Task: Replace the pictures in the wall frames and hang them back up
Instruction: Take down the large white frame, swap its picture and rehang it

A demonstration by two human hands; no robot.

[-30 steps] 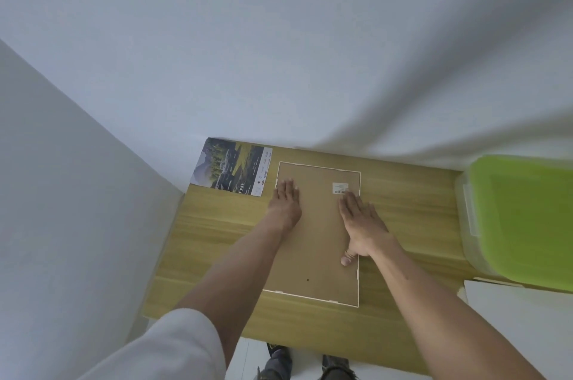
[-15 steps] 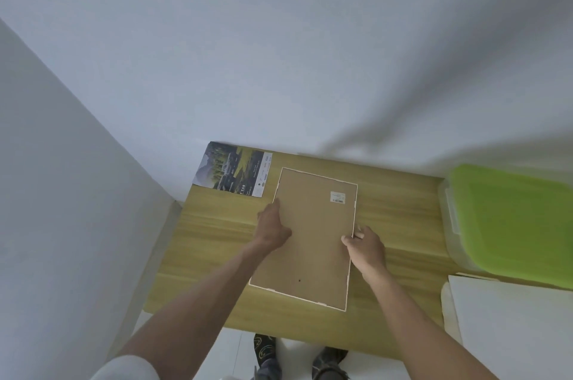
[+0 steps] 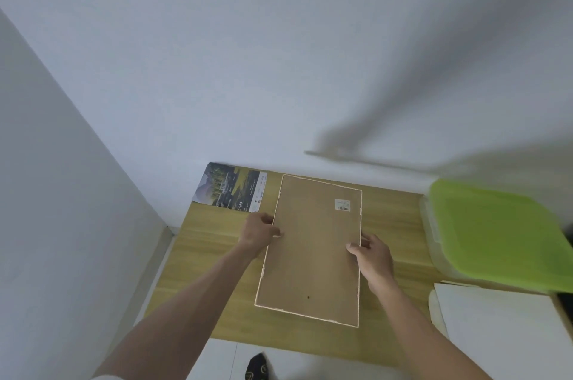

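Note:
A picture frame [image 3: 313, 252] lies face down on the wooden table [image 3: 214, 258], its brown backing board up, with a thin pale rim and a small barcode sticker [image 3: 342, 204] near its far right corner. My left hand [image 3: 259, 232] grips the frame's left edge, thumb on the backing. My right hand [image 3: 370, 255] grips the right edge, thumb on top and fingers under the rim. A printed picture [image 3: 231, 187] of a landscape with text lies flat on the table at the far left, beside the frame.
A clear storage box with a green lid [image 3: 496, 234] stands on the table at the right. A white sheet or board [image 3: 496, 327] lies near the front right. Grey walls close in behind and on the left. My feet [image 3: 257, 367] show below the table's front edge.
Both hands left the backing board, where they lay flat, and took hold of the frame's left and right edges. The frame looks larger and nearer in view.

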